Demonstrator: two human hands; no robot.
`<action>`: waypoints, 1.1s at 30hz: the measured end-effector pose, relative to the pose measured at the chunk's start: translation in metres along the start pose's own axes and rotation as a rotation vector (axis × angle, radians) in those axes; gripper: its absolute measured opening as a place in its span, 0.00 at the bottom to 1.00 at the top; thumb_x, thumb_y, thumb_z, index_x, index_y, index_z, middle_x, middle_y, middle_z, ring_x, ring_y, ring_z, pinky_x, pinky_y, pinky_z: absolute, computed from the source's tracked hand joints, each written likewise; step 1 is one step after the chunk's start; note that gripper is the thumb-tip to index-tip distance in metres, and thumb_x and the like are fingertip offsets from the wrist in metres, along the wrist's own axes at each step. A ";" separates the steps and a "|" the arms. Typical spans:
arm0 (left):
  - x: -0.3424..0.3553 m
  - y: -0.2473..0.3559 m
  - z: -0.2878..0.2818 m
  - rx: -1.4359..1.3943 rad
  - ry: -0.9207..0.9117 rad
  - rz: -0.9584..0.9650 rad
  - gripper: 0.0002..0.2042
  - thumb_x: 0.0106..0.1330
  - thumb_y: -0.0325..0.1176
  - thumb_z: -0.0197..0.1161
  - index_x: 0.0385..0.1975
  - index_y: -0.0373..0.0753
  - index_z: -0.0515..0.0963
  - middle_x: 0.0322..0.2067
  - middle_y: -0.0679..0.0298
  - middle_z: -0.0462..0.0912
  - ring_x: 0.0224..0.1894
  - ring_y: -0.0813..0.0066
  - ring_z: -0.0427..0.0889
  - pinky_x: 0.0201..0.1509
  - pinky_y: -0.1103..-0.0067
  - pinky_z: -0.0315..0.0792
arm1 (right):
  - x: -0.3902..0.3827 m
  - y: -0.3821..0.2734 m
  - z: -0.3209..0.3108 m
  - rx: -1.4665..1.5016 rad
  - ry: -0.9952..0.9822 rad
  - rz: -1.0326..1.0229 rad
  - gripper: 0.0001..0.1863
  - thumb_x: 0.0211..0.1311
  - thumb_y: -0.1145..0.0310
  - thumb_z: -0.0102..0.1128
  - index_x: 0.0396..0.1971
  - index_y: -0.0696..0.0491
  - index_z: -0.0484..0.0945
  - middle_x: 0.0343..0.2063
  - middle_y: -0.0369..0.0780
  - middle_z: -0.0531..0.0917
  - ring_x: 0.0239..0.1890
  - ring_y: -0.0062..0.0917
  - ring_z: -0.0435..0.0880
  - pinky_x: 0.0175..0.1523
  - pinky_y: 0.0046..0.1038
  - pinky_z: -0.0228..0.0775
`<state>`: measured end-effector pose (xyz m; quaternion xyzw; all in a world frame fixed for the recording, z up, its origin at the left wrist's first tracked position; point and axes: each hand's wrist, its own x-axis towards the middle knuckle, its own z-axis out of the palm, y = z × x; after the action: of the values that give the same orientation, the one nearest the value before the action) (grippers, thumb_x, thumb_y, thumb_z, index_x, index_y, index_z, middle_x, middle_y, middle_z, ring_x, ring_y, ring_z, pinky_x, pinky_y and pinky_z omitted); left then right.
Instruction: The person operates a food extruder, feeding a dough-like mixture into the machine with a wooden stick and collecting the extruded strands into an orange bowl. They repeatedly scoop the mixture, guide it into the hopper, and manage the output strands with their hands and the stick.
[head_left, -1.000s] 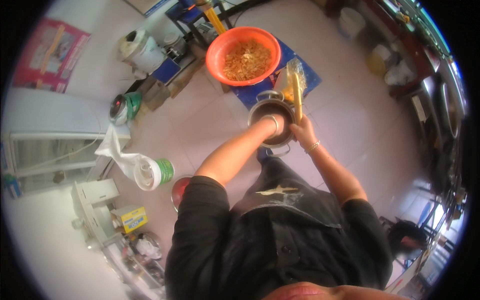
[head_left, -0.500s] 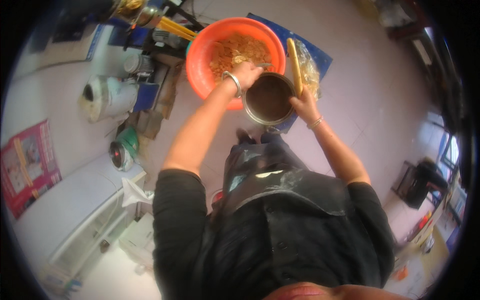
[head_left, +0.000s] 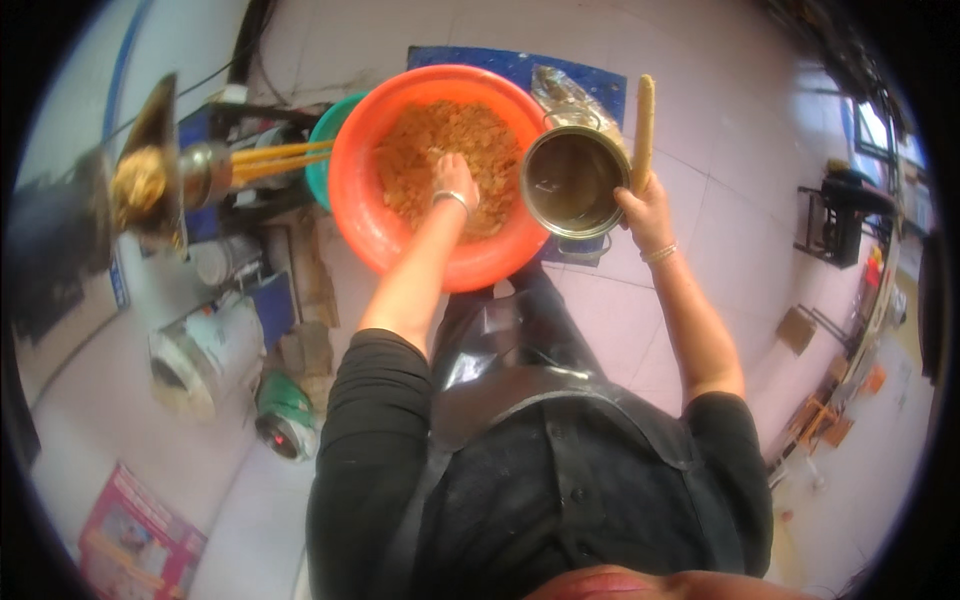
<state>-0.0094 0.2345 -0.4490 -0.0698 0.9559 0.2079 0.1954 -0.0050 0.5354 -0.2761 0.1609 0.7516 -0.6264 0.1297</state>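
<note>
My left hand reaches into a large orange plastic basin, down among brown crumbly flakes. Its fingers point into the flakes and are blurred, so their grip is unclear. Beside the basin, my right hand is closed on a round metal pot, thumb at the rim. The same hand also has a thick yellowish stick standing up along the pot's side; whether the two are joined cannot be seen. The pot's opening faces up, with a dark shiny inside.
Under the basin is a blue board or stand, with a crumpled clear plastic bag on it. A green basin shows behind the orange one. At left, a machine puts out yellow sticks toward the basin. A motor-like unit stands below.
My left hand has gone from beside the pot down into the flakes. The pot and stick have moved right, off the basin. The view has shifted, bringing the machine at left further in.
</note>
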 end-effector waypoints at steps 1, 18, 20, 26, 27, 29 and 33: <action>0.005 0.008 0.006 0.147 -0.064 -0.036 0.35 0.56 0.35 0.68 0.65 0.41 0.62 0.66 0.46 0.62 0.66 0.50 0.64 0.64 0.62 0.68 | 0.007 0.001 -0.001 0.014 0.027 -0.014 0.17 0.55 0.76 0.55 0.46 0.58 0.73 0.22 0.32 0.75 0.14 0.13 0.71 0.17 0.18 0.63; 0.044 -0.068 0.039 -0.241 -0.231 -0.203 0.08 0.56 0.33 0.65 0.34 0.41 0.80 0.30 0.59 0.85 0.34 0.66 0.83 0.41 0.72 0.77 | 0.227 0.062 0.048 0.139 0.157 -0.065 0.10 0.56 0.75 0.60 0.36 0.59 0.70 0.19 0.36 0.75 0.13 0.20 0.72 0.15 0.23 0.64; 0.025 -0.073 0.042 -0.528 -0.286 -0.391 0.04 0.57 0.30 0.63 0.31 0.41 0.80 0.27 0.63 0.84 0.29 0.72 0.81 0.34 0.74 0.75 | 0.253 0.087 0.061 0.226 0.184 0.003 0.12 0.54 0.76 0.62 0.37 0.59 0.70 0.20 0.36 0.75 0.14 0.21 0.73 0.15 0.23 0.63; -0.023 -0.071 0.016 -0.883 -0.250 -0.392 0.01 0.58 0.26 0.59 0.25 0.40 0.76 0.19 0.69 0.77 0.20 0.79 0.75 0.22 0.77 0.69 | 0.287 0.112 0.081 0.342 0.213 0.025 0.14 0.53 0.77 0.63 0.39 0.57 0.71 0.21 0.35 0.75 0.14 0.21 0.73 0.14 0.24 0.63; -0.025 -0.073 0.014 -0.927 -0.270 -0.405 0.02 0.58 0.26 0.59 0.24 0.40 0.76 0.18 0.69 0.76 0.19 0.78 0.75 0.21 0.76 0.69 | 0.292 0.113 0.077 0.301 0.194 0.004 0.14 0.53 0.76 0.63 0.40 0.57 0.71 0.21 0.35 0.75 0.14 0.21 0.73 0.14 0.24 0.64; -0.031 -0.085 0.023 -0.921 -0.266 -0.439 0.06 0.60 0.27 0.58 0.21 0.41 0.74 0.17 0.70 0.74 0.17 0.78 0.74 0.18 0.76 0.66 | 0.297 0.112 0.075 0.191 0.140 -0.062 0.16 0.54 0.75 0.63 0.42 0.56 0.71 0.21 0.34 0.74 0.13 0.20 0.71 0.15 0.23 0.63; -0.045 -0.082 0.034 -0.964 -0.161 -0.425 0.08 0.61 0.29 0.58 0.20 0.43 0.72 0.17 0.69 0.74 0.15 0.79 0.73 0.16 0.77 0.65 | 0.303 0.110 0.074 -0.047 0.038 -0.057 0.17 0.53 0.71 0.63 0.43 0.55 0.72 0.21 0.33 0.73 0.17 0.18 0.70 0.19 0.25 0.63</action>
<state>0.0615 0.1769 -0.4899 -0.3276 0.6988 0.5840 0.2516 -0.2381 0.5043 -0.5091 0.1484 0.7727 -0.6089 0.1013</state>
